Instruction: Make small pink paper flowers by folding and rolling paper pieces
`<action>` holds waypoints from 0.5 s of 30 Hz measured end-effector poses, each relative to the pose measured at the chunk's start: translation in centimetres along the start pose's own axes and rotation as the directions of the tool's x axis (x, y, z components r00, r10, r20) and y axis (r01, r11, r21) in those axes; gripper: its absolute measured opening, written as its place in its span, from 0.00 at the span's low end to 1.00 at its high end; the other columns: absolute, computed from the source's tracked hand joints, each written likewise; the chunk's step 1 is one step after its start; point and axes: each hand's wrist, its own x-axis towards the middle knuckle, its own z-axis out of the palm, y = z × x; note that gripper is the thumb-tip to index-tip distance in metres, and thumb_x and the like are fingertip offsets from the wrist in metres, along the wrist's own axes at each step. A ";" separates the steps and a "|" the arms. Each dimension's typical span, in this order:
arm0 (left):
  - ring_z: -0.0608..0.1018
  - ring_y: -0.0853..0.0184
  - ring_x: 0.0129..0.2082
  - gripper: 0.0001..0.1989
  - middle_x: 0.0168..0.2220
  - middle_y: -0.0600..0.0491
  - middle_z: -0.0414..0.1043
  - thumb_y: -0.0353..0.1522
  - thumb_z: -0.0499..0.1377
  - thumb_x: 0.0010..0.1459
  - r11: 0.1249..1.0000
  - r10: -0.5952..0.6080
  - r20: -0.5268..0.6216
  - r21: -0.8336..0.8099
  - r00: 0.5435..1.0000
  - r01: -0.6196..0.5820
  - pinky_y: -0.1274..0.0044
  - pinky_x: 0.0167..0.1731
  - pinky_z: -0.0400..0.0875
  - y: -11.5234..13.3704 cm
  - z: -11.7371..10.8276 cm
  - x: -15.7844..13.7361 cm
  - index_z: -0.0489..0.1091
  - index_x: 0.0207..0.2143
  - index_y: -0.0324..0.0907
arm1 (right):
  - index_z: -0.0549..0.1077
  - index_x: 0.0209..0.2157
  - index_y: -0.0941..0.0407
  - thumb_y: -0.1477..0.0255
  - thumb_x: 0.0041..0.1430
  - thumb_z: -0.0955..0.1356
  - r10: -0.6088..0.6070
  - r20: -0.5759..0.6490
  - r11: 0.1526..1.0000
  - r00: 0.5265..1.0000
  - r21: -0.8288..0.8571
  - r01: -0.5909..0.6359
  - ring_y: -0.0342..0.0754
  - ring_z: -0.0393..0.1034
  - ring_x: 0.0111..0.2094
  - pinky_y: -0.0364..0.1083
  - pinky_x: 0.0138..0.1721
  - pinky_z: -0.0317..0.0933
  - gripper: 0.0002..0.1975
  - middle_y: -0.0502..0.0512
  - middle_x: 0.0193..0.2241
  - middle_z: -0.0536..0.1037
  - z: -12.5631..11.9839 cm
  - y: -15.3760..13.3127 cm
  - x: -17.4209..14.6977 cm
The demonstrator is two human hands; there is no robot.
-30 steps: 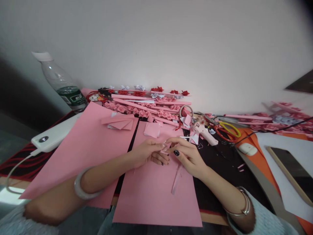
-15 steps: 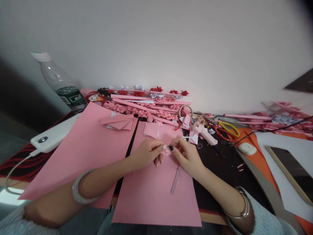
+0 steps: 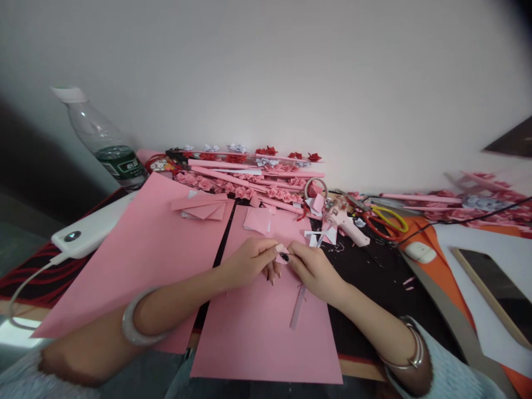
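A small folded piece of pink paper point(image 3: 282, 256) is pinched between my two hands, above a large pink sheet point(image 3: 266, 343). My left hand point(image 3: 255, 260) grips its left side with thumb and fingers, the lower fingers curled beneath. From the other side my right hand point(image 3: 316, 271) presses its dark-nailed thumb onto the paper; most of its fingers are hidden. Under the right hand lies a narrow clear strip point(image 3: 297, 310), perhaps a ruler or glue stick. Just beyond the hands rests a small stack of pink paper squares point(image 3: 257, 220).
A pink glue gun point(image 3: 347, 221) and yellow-and-red-handled scissors point(image 3: 388, 220) lie back right, by a tape roll point(image 3: 316, 189). Paper flowers point(image 3: 236, 191) line the wall. Left are a bottle point(image 3: 103, 138) and white power bank point(image 3: 91, 233); right, a mouse point(image 3: 420, 252) and phone point(image 3: 494, 288).
My right hand's fingers have curled in and its thumb has shifted slightly left and down onto the folded paper. My left hand stays nearly in place.
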 end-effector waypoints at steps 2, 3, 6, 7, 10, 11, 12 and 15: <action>0.73 0.73 0.19 0.13 0.22 0.54 0.69 0.36 0.50 0.60 1.000 -0.008 0.003 -0.008 1.000 0.008 0.80 0.22 0.68 -0.2 0.0 0.1 0.64 0.27 0.36 | 0.58 0.25 0.56 0.77 0.61 0.57 0.000 -0.011 1.000 1.000 0.000 0.000 0.39 0.54 0.20 0.39 0.24 0.48 0.10 0.45 0.19 0.60 0.0 0.0 0.0; 0.73 0.73 0.19 0.12 0.22 0.54 0.69 0.36 0.52 0.59 1.000 -0.014 0.001 -0.010 1.000 0.014 0.80 0.22 0.68 -0.2 0.0 0.2 0.64 0.26 0.36 | 0.58 0.25 0.56 0.76 0.61 0.57 0.000 -0.012 1.000 1.000 0.005 0.000 0.39 0.55 0.20 0.39 0.24 0.49 0.10 0.45 0.19 0.60 0.0 0.1 0.1; 0.73 0.73 0.20 0.10 0.22 0.54 0.70 0.33 0.57 0.55 0.999 -0.034 -0.016 -0.030 0.999 0.034 0.80 0.23 0.69 -0.5 0.1 0.3 0.63 0.25 0.37 | 0.58 0.25 0.56 0.76 0.62 0.56 -0.013 0.002 1.000 1.000 0.017 0.013 0.40 0.56 0.21 0.40 0.24 0.49 0.11 0.46 0.20 0.62 0.0 0.1 0.1; 0.74 0.72 0.20 0.10 0.22 0.54 0.70 0.33 0.57 0.55 0.998 -0.040 -0.016 -0.045 0.999 0.039 0.80 0.23 0.70 -0.5 0.1 0.3 0.63 0.24 0.37 | 0.58 0.25 0.56 0.76 0.62 0.56 -0.019 0.009 1.000 1.000 0.021 0.019 0.40 0.56 0.21 0.40 0.24 0.49 0.11 0.46 0.20 0.62 0.0 0.1 0.1; 0.76 0.70 0.22 0.10 0.22 0.53 0.72 0.34 0.57 0.55 0.995 -0.050 0.006 -0.089 0.999 0.051 0.77 0.26 0.72 -0.5 0.2 0.3 0.63 0.24 0.37 | 0.58 0.25 0.55 0.76 0.62 0.55 -0.022 0.014 0.999 1.000 0.043 0.022 0.41 0.55 0.20 0.40 0.24 0.50 0.11 0.46 0.19 0.62 -0.1 0.2 0.0; 0.76 0.70 0.23 0.10 0.23 0.52 0.72 0.34 0.56 0.55 0.993 -0.054 0.013 -0.100 0.998 0.055 0.76 0.27 0.72 -0.4 0.2 0.3 0.64 0.25 0.37 | 0.58 0.25 0.55 0.76 0.63 0.55 -0.018 0.009 0.998 1.000 0.052 0.017 0.41 0.55 0.20 0.40 0.24 0.50 0.11 0.46 0.19 0.61 -0.2 0.3 0.0; 0.77 0.69 0.24 0.10 0.23 0.52 0.73 0.35 0.56 0.56 0.992 -0.060 0.017 -0.111 0.998 0.062 0.75 0.28 0.73 -0.3 0.2 0.3 0.64 0.26 0.36 | 0.58 0.26 0.55 0.75 0.63 0.55 -0.013 0.002 0.998 1.000 0.059 0.012 0.41 0.55 0.20 0.40 0.24 0.50 0.11 0.46 0.19 0.61 -0.2 0.3 -0.1; 0.79 0.66 0.27 0.10 0.26 0.50 0.74 0.35 0.56 0.56 0.987 -0.101 0.015 -0.126 0.995 0.102 0.74 0.30 0.73 -0.2 0.2 0.4 0.64 0.26 0.36 | 0.60 0.27 0.55 0.75 0.62 0.56 -0.004 -0.034 0.999 0.999 0.046 0.006 0.41 0.56 0.21 0.41 0.25 0.51 0.10 0.46 0.19 0.61 -0.2 0.3 -0.1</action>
